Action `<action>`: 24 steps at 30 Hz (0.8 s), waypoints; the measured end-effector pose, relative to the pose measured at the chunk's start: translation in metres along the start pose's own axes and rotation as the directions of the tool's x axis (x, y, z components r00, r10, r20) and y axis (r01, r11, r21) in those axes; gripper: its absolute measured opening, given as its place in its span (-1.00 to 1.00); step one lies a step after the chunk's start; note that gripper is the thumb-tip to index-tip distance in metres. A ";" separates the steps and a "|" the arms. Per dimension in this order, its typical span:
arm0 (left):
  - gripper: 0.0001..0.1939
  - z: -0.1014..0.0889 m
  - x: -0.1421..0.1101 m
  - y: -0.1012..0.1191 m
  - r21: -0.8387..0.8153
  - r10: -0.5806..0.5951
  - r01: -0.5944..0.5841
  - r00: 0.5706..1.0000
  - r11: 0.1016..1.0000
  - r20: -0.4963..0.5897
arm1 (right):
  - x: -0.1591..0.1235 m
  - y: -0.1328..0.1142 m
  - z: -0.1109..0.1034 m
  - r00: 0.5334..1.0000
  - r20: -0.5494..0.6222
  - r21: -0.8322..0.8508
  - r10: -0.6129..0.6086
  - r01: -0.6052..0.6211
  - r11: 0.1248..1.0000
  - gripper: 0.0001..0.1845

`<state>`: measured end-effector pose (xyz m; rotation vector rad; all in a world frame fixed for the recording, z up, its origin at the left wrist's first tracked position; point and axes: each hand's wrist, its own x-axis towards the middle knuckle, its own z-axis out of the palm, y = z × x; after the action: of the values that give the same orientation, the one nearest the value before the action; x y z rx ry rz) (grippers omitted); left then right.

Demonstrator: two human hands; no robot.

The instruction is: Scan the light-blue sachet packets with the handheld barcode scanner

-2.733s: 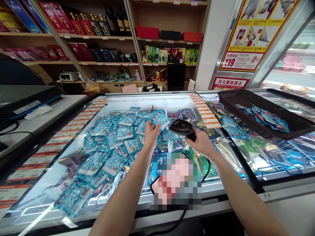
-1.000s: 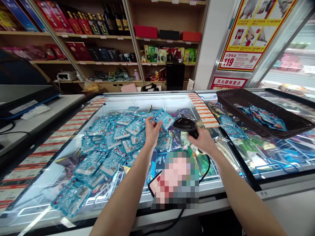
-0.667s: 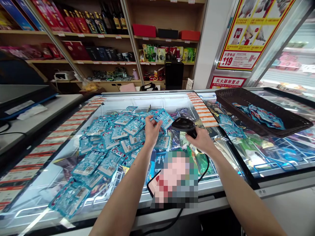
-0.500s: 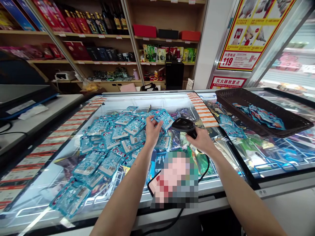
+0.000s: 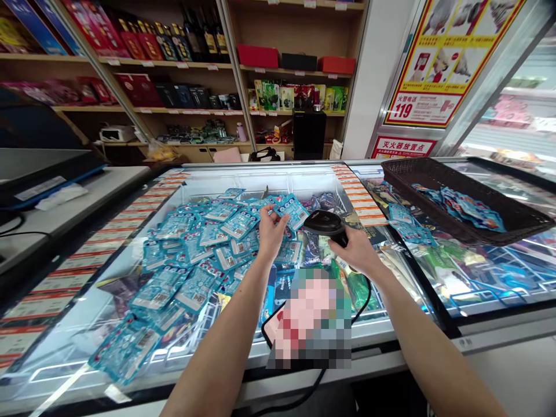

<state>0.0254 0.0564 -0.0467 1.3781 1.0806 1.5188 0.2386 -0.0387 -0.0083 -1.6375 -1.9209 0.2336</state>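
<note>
Between the thumb and fingers of my left hand (image 5: 272,231) is a blue packet (image 5: 294,213), its printed barcode facing up. My right hand (image 5: 357,250) is wrapped round the handle of a black barcode scanner (image 5: 325,222). The scanner's head points left, close beside the packet and apart from it. Many more blue packets (image 5: 193,246) lie in a loose, overlapping heap on the glass lid of the chest freezer (image 5: 299,167), left of my hands. A phone (image 5: 271,327), mostly blurred out, rests on the near side below the scanner.
At the right, a dark brown woven basket (image 5: 460,197) holds several blue packets. A black cable (image 5: 369,295) curves from the scanner past the phone. Price-label strips (image 5: 102,243) run along the lid. Shelves (image 5: 174,63) of boxes and bottles stand behind; a counter (image 5: 87,191) is at left.
The view has shifted very slightly. Both hands hold nearly the same places, with the packet and the scanner still in them.
</note>
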 end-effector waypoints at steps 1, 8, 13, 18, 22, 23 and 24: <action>-0.52 0.000 0.000 0.000 0.000 -0.002 0.002 1.000 1.000 0.000 | 0.000 0.000 0.000 1.000 0.003 0.001 -0.002 0.002 1.000 -0.78; -0.51 -0.001 0.002 -0.006 0.006 0.033 -0.033 0.999 0.999 -0.019 | 0.000 0.001 -0.001 1.000 0.007 -0.012 0.010 -0.010 1.000 -0.76; -0.48 -0.002 0.005 -0.013 0.053 0.061 -0.057 0.995 0.997 -0.077 | -0.001 0.002 0.000 1.000 0.023 0.000 0.005 -0.005 1.000 -0.75; -0.47 -0.003 0.006 -0.014 0.114 0.050 -0.039 0.994 0.993 -0.096 | 0.000 0.004 0.002 1.000 0.011 -0.021 -0.002 0.002 1.000 -0.74; -0.48 -0.002 0.007 -0.014 0.096 0.040 -0.030 0.994 0.995 -0.102 | 0.000 0.004 0.002 1.000 0.013 -0.018 -0.006 0.006 1.000 -0.75; -0.49 -0.002 0.007 -0.014 0.094 0.038 -0.029 0.994 0.995 -0.101 | 0.000 0.004 0.002 1.000 0.016 -0.016 -0.006 0.006 1.000 -0.76; -0.49 -0.002 0.007 -0.014 0.093 0.037 -0.028 0.994 0.995 -0.100 | -0.001 0.004 0.002 1.000 0.019 -0.013 -0.005 0.006 1.000 -0.76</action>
<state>0.0233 0.0674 -0.0580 1.3990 1.2091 1.5948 0.2407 -0.0379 -0.0122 -1.6442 -1.9449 0.2354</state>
